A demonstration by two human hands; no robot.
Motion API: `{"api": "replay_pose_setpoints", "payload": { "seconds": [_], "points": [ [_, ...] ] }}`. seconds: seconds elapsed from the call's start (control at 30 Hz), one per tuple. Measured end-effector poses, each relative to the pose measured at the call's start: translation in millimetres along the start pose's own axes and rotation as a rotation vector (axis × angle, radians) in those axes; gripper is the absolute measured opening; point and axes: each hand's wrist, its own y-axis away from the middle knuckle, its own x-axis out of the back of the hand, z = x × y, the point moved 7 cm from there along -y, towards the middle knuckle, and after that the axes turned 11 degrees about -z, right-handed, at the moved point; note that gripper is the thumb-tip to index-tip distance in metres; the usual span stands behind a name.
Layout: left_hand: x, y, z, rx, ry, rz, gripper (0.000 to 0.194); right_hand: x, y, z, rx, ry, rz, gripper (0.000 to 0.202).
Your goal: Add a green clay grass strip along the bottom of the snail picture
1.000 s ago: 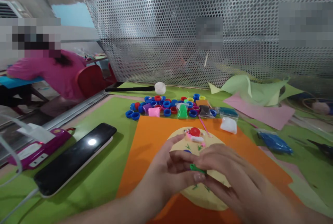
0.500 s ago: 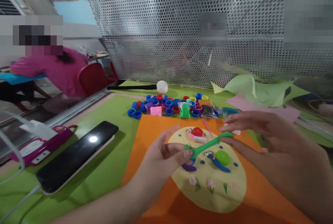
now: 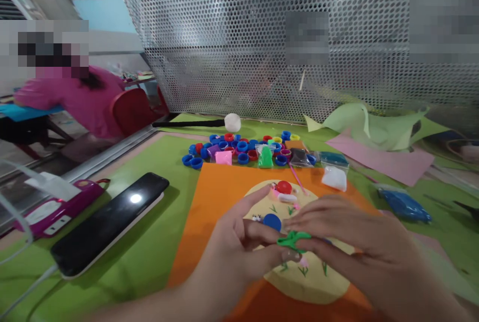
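Green clay [image 3: 294, 241], folded into a small bunch, sits between the two hands above the pale yellow disc [image 3: 310, 289]. The left hand [image 3: 239, 247] comes in from the lower left, palm turned inward, its thumb and a bent finger closed narrowly on the clay while the index finger points up and away. The right hand [image 3: 348, 237] reaches from the lower right, back upward, fingers curved over and thumb beneath, pinching the clay's other side.

Beyond the orange sheet [image 3: 209, 202], clear bags hold coloured stuff: one green bag [image 3: 265, 156], one dark bag [image 3: 299, 158], one teal bag [image 3: 334, 159], one white bag [image 3: 335, 178] and, farther right, one blue bag [image 3: 404, 205]. One pink packet [image 3: 223, 158] lies by the bottle caps [image 3: 243, 158], mostly blue (too heaped to count surely).

On the disc show one red round piece [image 3: 284, 187], one blue round piece [image 3: 272, 222] and at least five green sprigs [image 3: 325, 268]. One black phone [image 3: 112, 225] and one white ball [image 3: 232, 122] on a black stick [image 3: 190, 124] rest on the green worktop [image 3: 149, 155]
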Motion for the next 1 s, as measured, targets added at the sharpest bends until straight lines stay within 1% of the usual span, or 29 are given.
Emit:
{"api": "replay_pose_setpoints", "payload": {
  "seconds": [0.07, 0.17, 0.2, 0.23, 0.3, 0.33, 0.4, 0.43, 0.5, 0.53, 0.57, 0.63, 0.7, 0.77, 0.83, 0.9, 0.93, 1.0],
  "points": [
    [-1.1, -0.8, 2.4, 0.0, 0.025, -0.011, 0.077, 11.2, 0.5, 8.6, -0.112, 0.092, 0.092, 0.01],
    [-0.6, -1.6, 2.7, 0.02, 0.073, 0.0, 0.073, 33.8, 4.2, 17.6, -0.237, 0.232, 0.29, 0.02],
    [-0.4, -1.8, 2.0, 0.024, 0.111, 0.008, 0.072, 38.9, 5.0, 18.6, -0.254, 0.261, 0.323, 0.021],
    [-0.7, -2.1, 1.0, 0.027, 0.166, 0.011, 0.073, 41.8, 5.1, 18.9, -0.264, 0.278, 0.328, 0.022],
    [-2.9, -2.4, -2.3, 0.044, 0.291, 0.009, 0.073, 42.0, 3.4, 16.5, -0.254, 0.289, 0.291, 0.025],
    [-4.4, -2.5, -4.1, 0.057, 0.345, 0.004, 0.073, 39.2, 1.8, 13.0, -0.222, 0.285, 0.258, 0.027],
    [-8.1, -2.4, -6.6, 0.075, 0.396, -0.028, 0.068, 27.9, -2.1, 4.2, -0.128, 0.255, 0.171, 0.031],
    [-10.4, -2.4, -7.1, 0.075, 0.397, -0.06, 0.065, 21.0, -3.6, 0.4, -0.081, 0.217, 0.133, 0.029],
    [-14.7, -1.9, -7.9, 0.072, 0.36, -0.135, 0.062, 6.4, -5.4, -4.6, -0.003, 0.108, 0.063, 0.02],
    [-16.1, -1.4, -8.2, 0.068, 0.322, -0.165, 0.063, 0.1, -5.5, -5.9, 0.028, 0.05, 0.035, 0.015],
    [-16.0, -0.7, -8.0, 0.057, 0.268, -0.174, 0.065, -4.6, -5.2, -6.3, 0.05, 0.001, 0.017, 0.012],
    [-12.2, 0.9, -6.8, 0.037, 0.121, -0.132, 0.071, -9.3, -3.7, -6.3, 0.074, -0.063, -0.01, 0.012],
    [-7.6, 2.3, -3.2, 0.015, -0.006, -0.06, 0.07, -6.3, -2.1, -4.0, 0.039, -0.063, -0.01, 0.016],
    [-5.4, 2.7, -0.2, 0.004, -0.027, -0.01, 0.068, 4.9, -0.7, -0.3, -0.048, -0.004, 0.044, 0.015],
    [-5.9, 1.4, 0.5, 0.011, 0.054, 0.002, 0.07, 21.2, 1.6, 2.1, -0.136, 0.055, 0.157, 0.015],
    [-6.3, -0.5, -1.0, 0.035, 0.168, 0.011, 0.069, 30.1, 2.7, 0.2, -0.149, 0.097, 0.213, 0.014],
    [-6.6, -1.2, -2.3, 0.053, 0.224, 0.013, 0.065, 29.5, 2.3, -1.2, -0.135, 0.114, 0.198, 0.015],
    [-8.9, -2.3, -4.1, 0.075, 0.32, -0.015, 0.051, 20.0, 1.0, -3.0, -0.085, 0.15, 0.107, 0.027]
  ]
}}
